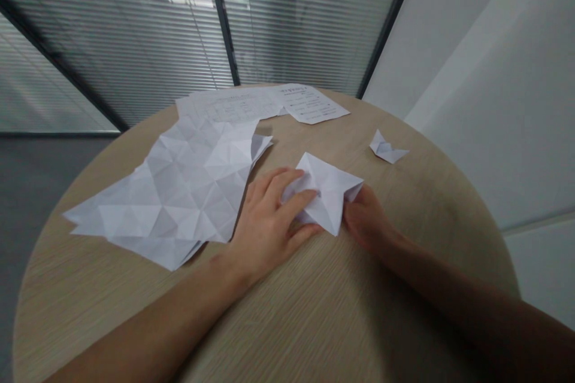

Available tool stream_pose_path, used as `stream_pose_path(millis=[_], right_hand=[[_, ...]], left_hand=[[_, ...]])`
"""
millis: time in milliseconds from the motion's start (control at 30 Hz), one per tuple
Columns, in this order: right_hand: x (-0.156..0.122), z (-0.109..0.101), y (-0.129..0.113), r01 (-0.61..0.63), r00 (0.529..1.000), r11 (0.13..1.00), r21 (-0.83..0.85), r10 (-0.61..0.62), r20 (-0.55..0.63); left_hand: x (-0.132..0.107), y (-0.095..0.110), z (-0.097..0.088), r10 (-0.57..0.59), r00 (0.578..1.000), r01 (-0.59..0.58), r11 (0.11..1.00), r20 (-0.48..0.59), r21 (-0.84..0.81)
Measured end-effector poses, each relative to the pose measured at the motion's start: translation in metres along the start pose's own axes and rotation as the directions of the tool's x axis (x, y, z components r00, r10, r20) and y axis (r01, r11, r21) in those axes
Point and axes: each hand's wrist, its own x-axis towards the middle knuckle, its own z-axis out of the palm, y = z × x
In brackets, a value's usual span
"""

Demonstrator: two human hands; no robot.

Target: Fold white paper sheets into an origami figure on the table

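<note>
A: What are the grips doing?

B: The left grip [269, 221] lies spread, its fingers pressing on the folded paper [327, 194], with no pinch that I can see. The right grip [366, 218] curls against the paper's lower right corner. Its fingers are out of sight, so I can't tell if it has hold.

A: Where does the paper lie?

B: Between them, on the counter [431, 209], with the left grip covering more of it. It's pointed and has no clear long axis.

A: And the room around it?

B: The creased sheet [179, 191] lies just beside the left grip. The printed sheets [265, 102] lie farther off, near the far edge. Bare counter stretches right, toward the small fold [386, 148].
</note>
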Motion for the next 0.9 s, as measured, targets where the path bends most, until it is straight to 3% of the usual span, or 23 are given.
stream_pose_path(millis=[133,300,533,633,700,800,900], right_hand=[[-0.001,-0.002,-0.004,-0.038,0.999,0.995,0.092,0.038,0.002],[0.000,-0.004,-0.014,0.015,0.999,0.997,-0.074,-0.013,0.029],[0.003,-0.013,-0.010,0.024,1.000,0.974,-0.227,-0.023,0.005],[0.002,-0.021,-0.007,-0.017,1.000,0.960,-0.278,0.012,-0.020],[0.002,-0.028,-0.008,0.029,0.997,0.917,-0.398,-0.052,-0.049],[0.003,-0.038,-0.011,0.165,0.979,0.802,-0.575,-0.205,-0.005],[0.006,-0.047,-0.010,0.295,0.955,0.733,-0.613,-0.252,0.158]], left_hand=[[0.005,0.006,-0.002,0.139,0.990,-0.139,0.988,0.006,0.063],[0.007,0.007,0.000,0.232,0.972,-0.234,0.967,0.032,0.105],[0.007,0.002,-0.006,0.342,0.927,-0.324,0.937,-0.155,0.132],[0.007,-0.004,-0.009,0.314,0.911,-0.276,0.946,-0.266,0.170],[0.007,-0.007,-0.010,0.244,0.928,-0.187,0.959,-0.281,0.215],[0.008,-0.011,-0.012,0.050,0.988,-0.005,0.955,-0.144,0.297],[0.009,-0.015,-0.011,-0.071,0.997,0.054,0.929,0.034,0.367]])
